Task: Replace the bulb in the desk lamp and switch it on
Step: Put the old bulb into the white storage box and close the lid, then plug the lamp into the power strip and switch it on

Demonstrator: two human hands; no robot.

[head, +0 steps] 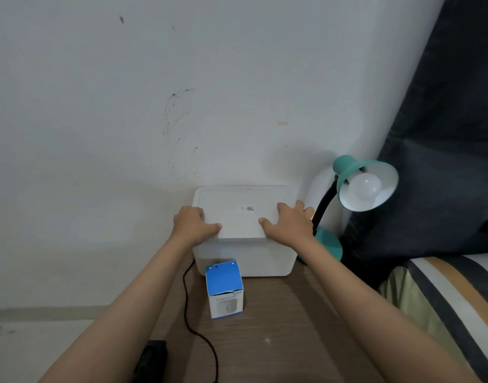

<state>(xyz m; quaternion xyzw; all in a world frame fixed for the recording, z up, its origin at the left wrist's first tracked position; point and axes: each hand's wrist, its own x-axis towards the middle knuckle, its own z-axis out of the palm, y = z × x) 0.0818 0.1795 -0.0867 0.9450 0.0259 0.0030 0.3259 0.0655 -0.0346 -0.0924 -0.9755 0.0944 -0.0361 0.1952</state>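
A teal desk lamp (348,172) stands at the back right of the wooden table, its shade tilted toward me with a white bulb (365,186) in the socket, unlit. A white lidded plastic box (245,255) sits against the wall. My left hand (193,225) rests on the lid's left edge, fingers curled over it. My right hand (288,221) lies flat on the lid's right side, fingers spread. A blue and white bulb carton (224,290) stands upright in front of the box, its top flap closed.
A black cord (194,324) runs across the brown table (278,327) toward a black object (151,357) at the near left edge. A dark curtain (444,161) hangs behind the lamp. A striped bed (453,294) borders the table on the right.
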